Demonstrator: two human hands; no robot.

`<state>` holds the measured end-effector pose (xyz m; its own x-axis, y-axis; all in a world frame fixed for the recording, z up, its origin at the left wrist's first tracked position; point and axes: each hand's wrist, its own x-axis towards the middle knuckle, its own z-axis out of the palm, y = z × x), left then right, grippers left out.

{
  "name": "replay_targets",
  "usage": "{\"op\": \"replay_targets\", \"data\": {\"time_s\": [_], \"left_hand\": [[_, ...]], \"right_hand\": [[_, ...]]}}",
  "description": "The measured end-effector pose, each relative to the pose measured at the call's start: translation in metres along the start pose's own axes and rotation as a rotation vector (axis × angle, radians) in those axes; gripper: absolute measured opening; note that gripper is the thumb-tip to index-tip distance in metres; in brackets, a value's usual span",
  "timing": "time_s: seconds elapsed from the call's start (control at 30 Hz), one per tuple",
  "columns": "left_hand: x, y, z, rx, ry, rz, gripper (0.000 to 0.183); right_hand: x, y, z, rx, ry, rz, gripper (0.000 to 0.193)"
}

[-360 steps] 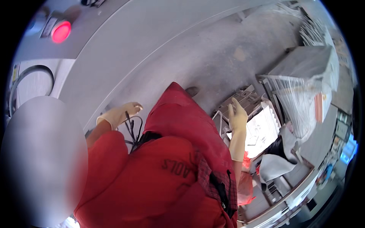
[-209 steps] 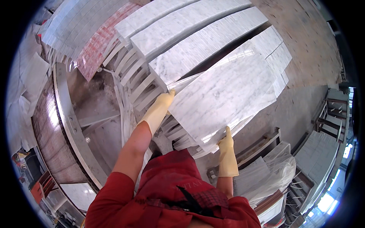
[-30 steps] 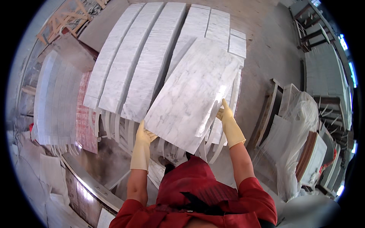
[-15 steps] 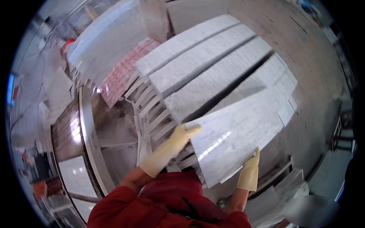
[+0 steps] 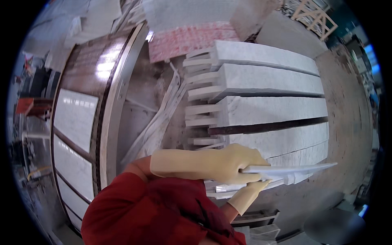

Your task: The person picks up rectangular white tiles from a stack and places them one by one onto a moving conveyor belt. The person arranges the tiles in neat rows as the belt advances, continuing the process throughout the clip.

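A grey-white polished stone tile (image 5: 304,168) is tipped up and shows nearly edge-on above the nearest stack. My left hand (image 5: 241,163), in a cream rubber glove, grips its near end, fingers wrapped over the edge. Lower down, my right hand (image 5: 254,188), gloved alike, holds the tile's underside; its fingertips are partly hidden. Long rows of the same stone tiles (image 5: 269,79) stand on edge, packed tightly side by side, with dark gaps between rows. Pale slats (image 5: 202,96) stick out from under the rows' near left ends.
At left runs a conveyor (image 5: 116,92) with a metal side rail, carrying several flat white tiles (image 5: 76,119). Loose pale strips (image 5: 157,132) lie on the floor between it and the stacks. A red-stained slab (image 5: 190,38) lies behind; a wooden frame (image 5: 314,20) stands far right.
The tile has gone from lying flat towards me to steeply tilted, nearly edge-on. My left hand has moved right with it, and my view has turned left towards the conveyor.
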<state>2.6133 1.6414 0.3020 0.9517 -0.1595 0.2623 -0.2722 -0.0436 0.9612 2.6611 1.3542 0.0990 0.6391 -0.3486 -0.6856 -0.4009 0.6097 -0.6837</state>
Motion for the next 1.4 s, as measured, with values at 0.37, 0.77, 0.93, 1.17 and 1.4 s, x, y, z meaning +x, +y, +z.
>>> {"op": "replay_targets", "data": {"time_s": [0.37, 0.77, 0.93, 1.17, 1.4], "left_hand": [[-0.179, 0.034, -0.17, 0.002, 0.181, -0.117, 0.05], [-0.362, 0.062, -0.351, 0.364, 0.699, -0.351, 0.045], [-0.396, 0.061, -0.352, 0.227, 1.183, 0.426, 0.029], [-0.416, 0.03, -0.338, 0.624, 1.823, -0.078, 0.027], [-0.375, -0.052, -0.361, 0.557, 2.279, -0.277, 0.054]], "right_hand": [[-0.085, 0.08, 0.17, -0.202, -0.213, -0.067, 0.083], [-0.234, 0.268, 0.424, -0.396, -1.015, 0.142, 0.075], [-0.306, 0.368, 0.51, -0.551, -1.197, 0.239, 0.072], [-0.405, 0.507, 0.592, -0.786, -1.516, 0.297, 0.069], [-0.46, 0.623, 0.693, -1.137, -1.618, 0.625, 0.068]]}}
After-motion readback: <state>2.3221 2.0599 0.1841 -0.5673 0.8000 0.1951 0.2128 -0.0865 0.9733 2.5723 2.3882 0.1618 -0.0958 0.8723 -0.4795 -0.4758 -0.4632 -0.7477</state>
